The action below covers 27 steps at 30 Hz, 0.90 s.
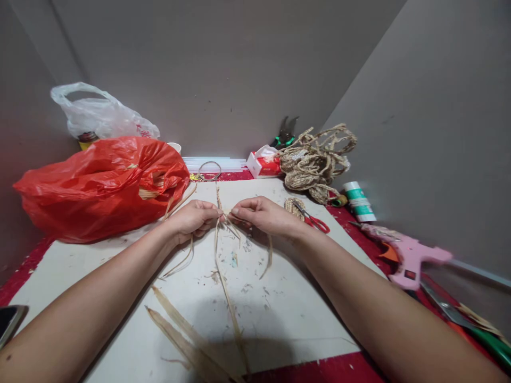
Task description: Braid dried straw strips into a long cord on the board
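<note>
Mid-board, at the centre of the clock, I hold a twisted cord [218, 196] between both hands, fingertips facing and just apart. My left hand [199, 219] comes in on an arm from 8 o'clock, fingers curled under, thumb and forefinger pinching the cord's near end. My right hand [263, 217], its arm from 4 o'clock, points to 9, back up, thumb and forefinger pressed together on loose fibre; I cannot tell exactly which strand.

The cord's long axis runs away from me to 12 o'clock. One long strand [225, 290] trails back across the white board [303, 330], between 5 and 6; shorter ends hang below each hand.

Flat strips [175, 331] lie toward 7, tips aimed between 10 and 11. A red bag [99, 186] sits between 9 and 10, coiled rope [303, 173] at 2, scissors [317, 223] at 3.
</note>
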Tool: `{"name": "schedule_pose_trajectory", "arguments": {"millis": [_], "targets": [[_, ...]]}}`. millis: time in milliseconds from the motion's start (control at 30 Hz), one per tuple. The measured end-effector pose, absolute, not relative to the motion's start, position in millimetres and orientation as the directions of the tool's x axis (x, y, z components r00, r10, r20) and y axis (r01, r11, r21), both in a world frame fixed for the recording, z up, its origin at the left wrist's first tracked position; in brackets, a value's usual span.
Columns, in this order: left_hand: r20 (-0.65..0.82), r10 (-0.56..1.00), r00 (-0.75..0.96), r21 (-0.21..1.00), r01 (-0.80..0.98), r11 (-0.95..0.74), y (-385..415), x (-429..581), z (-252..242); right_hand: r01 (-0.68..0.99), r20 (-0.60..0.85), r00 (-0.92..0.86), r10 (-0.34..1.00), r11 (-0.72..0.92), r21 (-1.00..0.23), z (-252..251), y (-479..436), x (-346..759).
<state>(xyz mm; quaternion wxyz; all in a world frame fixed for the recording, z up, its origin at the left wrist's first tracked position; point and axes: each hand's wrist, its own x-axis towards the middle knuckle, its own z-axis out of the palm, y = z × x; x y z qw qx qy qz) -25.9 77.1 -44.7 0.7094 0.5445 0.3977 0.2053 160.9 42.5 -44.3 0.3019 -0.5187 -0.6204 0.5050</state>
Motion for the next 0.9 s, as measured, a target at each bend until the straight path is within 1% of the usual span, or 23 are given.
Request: {"name": "schedule_pose_trajectory", "arguments": {"millis": [67,200,300,400,467,567,633,700,767,900], "targets": [[-0.339,0.729,0.595,0.937,0.144,0.319,77,-25,-45,0.341,-0.144,-0.268,0.953,-0.046,-0.939,-43,43,161],[-0.328,0.739,0.589,0.942,0.144,0.303,77,-24,-46,0.416,-0.156,-0.248,0.956,-0.04,-0.908,-39,42,159],[-0.326,0.748,0.578,0.944,0.153,0.293,76,-23,-46,0.464,-0.128,-0.213,0.969,-0.014,-0.885,-36,40,155],[-0.33,0.75,0.573,0.942,0.158,0.295,75,-23,-45,0.473,-0.117,-0.171,0.978,-0.023,-0.881,-31,36,149],[-0.332,0.748,0.575,0.941,0.152,0.301,75,-23,-45,0.47,-0.152,-0.167,0.974,-0.057,-0.881,-27,32,144],[-0.337,0.745,0.575,0.939,0.147,0.311,74,-23,-43,0.439,-0.224,-0.21,0.952,-0.113,-0.892,-25,27,138],[-0.35,0.745,0.568,0.934,0.149,0.325,73,-23,-42,0.442,-0.241,-0.241,0.94,-0.115,-0.89,-28,24,136],[-0.357,0.748,0.559,0.931,0.146,0.335,73,-23,-42,0.493,-0.2,-0.235,0.951,-0.061,-0.868,-31,23,134],[-0.348,0.756,0.554,0.934,0.139,0.328,72,-22,-42,0.558,-0.121,-0.219,0.968,0.023,-0.829,-36,21,132],[-0.319,0.79,0.524,0.947,0.141,0.288,70,-20,-46,0.679,0.014,-0.213,0.977,0.158,-0.717,-42,18,126]]}}
